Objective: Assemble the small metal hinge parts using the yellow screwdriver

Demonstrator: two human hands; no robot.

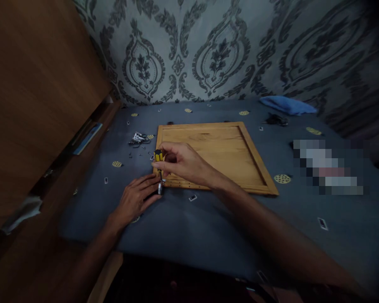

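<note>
A framed wooden panel (208, 147), which looks like a cabinet door, lies flat with its recessed side up. My right hand (180, 158) is closed round the yellow-and-black handle of a screwdriver (158, 156), held upright with its shaft pointing down. The tip meets a small metal hinge (160, 187) at the panel's near left corner; the exact contact point is too small to tell. My left hand (139, 195) lies beside that corner, thumb and fingers on either side of the hinge, steadying it.
Several metal hinges (139, 138) lie in a pile left of the panel, with loose screws (141, 154) nearby. A blue cloth (287, 104) and a dark object (276, 119) rest at the back right. A blurred-out item (330, 168) is at right. A wooden cabinet (44, 63) borders the left.
</note>
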